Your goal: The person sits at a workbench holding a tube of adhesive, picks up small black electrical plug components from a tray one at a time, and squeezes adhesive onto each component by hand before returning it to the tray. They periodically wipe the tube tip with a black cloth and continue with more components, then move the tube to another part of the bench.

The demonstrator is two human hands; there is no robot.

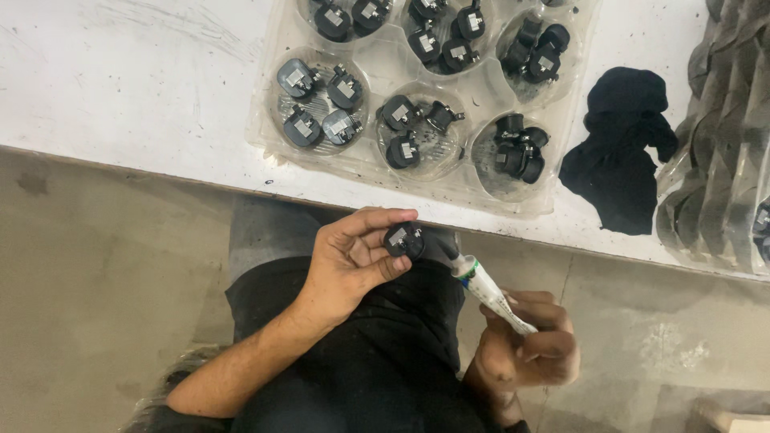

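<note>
Our left hand point(353, 256) sits just below the middle of the frame, thumb and forefinger clamped on a small round black part point(403, 240) with a pale metal tab on its face. We judge the part light, hard and stiff, small enough to slip or turn between the fingers, and its thin metal terminals look like the one spot that could bend. The safest hold seems to be across the round black rim, as we have it now, leaving the tabbed face open.

Our right hand point(533, 345), lower right of centre, is closed around a small white tube point(489, 293) with a green band near its nozzle, the tip pointing up and left towards the part, close to it but apart. The tube looks soft and squeezable, so we judge a gentle grip at its lower body suits it; small dark print runs along it, too fine to make out.

Beyond the hands, across the upper middle of the frame, a clear plastic blister tray point(377, 164) lies on the white tabletop point(120, 80), its round wells each holding a few similar black parts. To its right lies a crumpled black cloth point(618, 160), and at the far right edge a stack of more clear trays point(722, 160) leans into view.
</note>
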